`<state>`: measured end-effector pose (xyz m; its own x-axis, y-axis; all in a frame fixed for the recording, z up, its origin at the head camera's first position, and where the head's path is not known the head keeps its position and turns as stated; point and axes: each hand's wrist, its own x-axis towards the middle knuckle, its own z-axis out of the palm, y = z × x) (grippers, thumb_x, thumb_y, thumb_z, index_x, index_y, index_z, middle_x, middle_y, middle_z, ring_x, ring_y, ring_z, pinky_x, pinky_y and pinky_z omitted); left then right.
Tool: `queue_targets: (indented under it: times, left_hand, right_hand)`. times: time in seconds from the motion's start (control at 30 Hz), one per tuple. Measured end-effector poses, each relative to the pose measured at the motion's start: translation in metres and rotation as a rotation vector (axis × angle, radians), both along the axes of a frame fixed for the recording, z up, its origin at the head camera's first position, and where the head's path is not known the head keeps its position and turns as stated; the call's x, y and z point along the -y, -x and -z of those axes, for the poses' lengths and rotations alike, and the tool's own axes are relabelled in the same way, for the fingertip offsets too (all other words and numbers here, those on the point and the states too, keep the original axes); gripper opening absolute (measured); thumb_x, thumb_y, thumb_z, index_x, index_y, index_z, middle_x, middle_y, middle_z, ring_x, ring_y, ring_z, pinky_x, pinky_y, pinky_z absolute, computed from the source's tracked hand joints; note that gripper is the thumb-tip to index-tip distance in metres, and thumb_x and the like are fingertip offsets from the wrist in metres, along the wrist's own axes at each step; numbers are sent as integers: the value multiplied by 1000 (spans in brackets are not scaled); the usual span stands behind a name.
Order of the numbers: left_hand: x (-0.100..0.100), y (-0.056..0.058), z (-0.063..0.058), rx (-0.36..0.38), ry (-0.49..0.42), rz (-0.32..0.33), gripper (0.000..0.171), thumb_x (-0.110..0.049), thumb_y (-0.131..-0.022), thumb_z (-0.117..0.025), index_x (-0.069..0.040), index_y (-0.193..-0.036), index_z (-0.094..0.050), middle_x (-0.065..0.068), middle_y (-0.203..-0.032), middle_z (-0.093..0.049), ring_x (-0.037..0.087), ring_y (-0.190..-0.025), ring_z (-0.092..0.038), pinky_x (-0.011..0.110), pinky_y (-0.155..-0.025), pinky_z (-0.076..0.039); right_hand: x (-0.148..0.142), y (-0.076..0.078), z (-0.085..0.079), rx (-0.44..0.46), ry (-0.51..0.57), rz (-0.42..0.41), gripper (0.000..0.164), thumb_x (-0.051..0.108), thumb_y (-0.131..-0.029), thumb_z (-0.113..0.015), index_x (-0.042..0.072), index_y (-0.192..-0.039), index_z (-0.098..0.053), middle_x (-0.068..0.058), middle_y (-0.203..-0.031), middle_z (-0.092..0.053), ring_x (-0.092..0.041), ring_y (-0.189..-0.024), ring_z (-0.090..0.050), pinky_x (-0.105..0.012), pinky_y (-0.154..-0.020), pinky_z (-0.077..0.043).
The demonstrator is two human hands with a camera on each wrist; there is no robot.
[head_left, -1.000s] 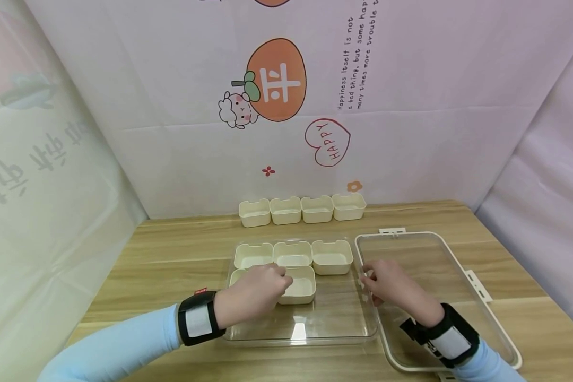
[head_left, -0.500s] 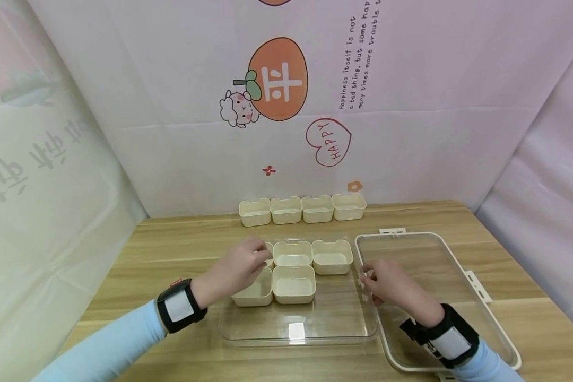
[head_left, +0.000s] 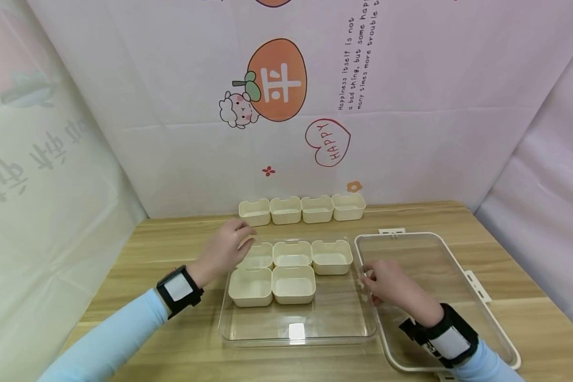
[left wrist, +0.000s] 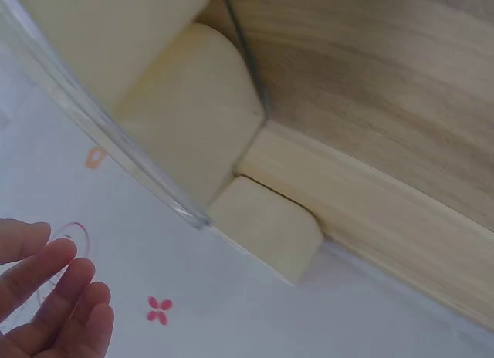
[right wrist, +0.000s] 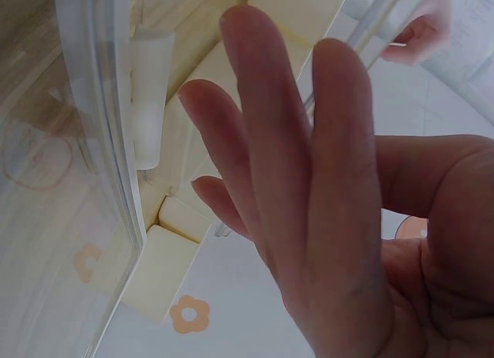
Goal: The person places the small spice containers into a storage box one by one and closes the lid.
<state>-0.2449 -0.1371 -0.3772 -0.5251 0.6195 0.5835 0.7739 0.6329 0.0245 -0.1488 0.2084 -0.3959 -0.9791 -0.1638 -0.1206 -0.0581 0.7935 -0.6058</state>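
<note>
My left hand (head_left: 222,246), fingers loosely bent and holding nothing, hovers over the back left corner of a clear plastic bin (head_left: 339,321). Inside the bin sit cream plastic boxes: three along the back, such as the right one (head_left: 332,260), and two before them, a left box (head_left: 250,291) and one beside it (head_left: 293,287). The left wrist view also finds that hand's fingers (left wrist: 65,304) apart from everything. My right hand (head_left: 389,284) is at the left rim of a clear lid with a pale frame (head_left: 477,323), beside the bin; its fingers (right wrist: 266,111) are extended, grasping nothing.
Several more cream boxes (head_left: 286,211) stand in a row behind the bin, along the back of the wooden table (head_left: 172,244). White latches (head_left: 478,285) stick out from the lid's edges. A printed cloth (head_left: 410,132) hangs behind the table.
My left hand has moved from above the front boxes back and left to the bin's far left corner, uncovering the front left box. The right hand and the lid have stayed put.
</note>
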Motion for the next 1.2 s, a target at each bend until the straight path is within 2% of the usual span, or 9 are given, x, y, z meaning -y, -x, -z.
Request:
queue_targets:
  times: [0.27,0.47,0.73,1.0,1.2]
  left_hand:
    - [12,25,10,35,15,-64,16,-11,-77,-65,-7,-92,-65,6,-88,-59,18,-81,-53,29,-69,-46]
    - [18,39,17,50,42,-102,19,-11,-77,-64,-6,-96,-65,8,-94,-62,22,-89,-56,34,-78,-47]
    - [21,55,27,78,102,-105,26,-12,-80,-60,-4,-105,-64,11,-104,-61,25,-97,-55,37,-86,-44]
    - [22,74,40,77,104,-79,30,-9,-79,-59,-4,-109,-62,14,-108,-61,26,-97,-56,38,-84,-45]
    - [23,84,45,86,135,-103,34,-5,-78,-57,-5,-112,-61,12,-111,-61,28,-103,-55,38,-88,-43]
  right_hand:
    - [-1,-1,1,4,-1,8,34,8,-84,-55,-10,-113,-52,-9,-69,-65,-10,-42,-56,-22,-45,-47]
    - [0,-1,1,9,9,10,34,8,-84,-54,-10,-113,-51,-9,-70,-65,-11,-43,-56,-22,-44,-47]
    - [0,-1,1,-3,3,6,32,8,-84,-54,-9,-111,-53,-10,-70,-65,-10,-42,-56,-21,-44,-46]
    - [0,-1,1,3,5,14,32,8,-84,-54,-9,-112,-52,-9,-70,-65,-11,-42,-56,-22,-43,-46]
    - [0,-1,1,-8,1,5,31,7,-84,-54,-8,-110,-53,-9,-69,-65,-10,-42,-55,-21,-42,-46]
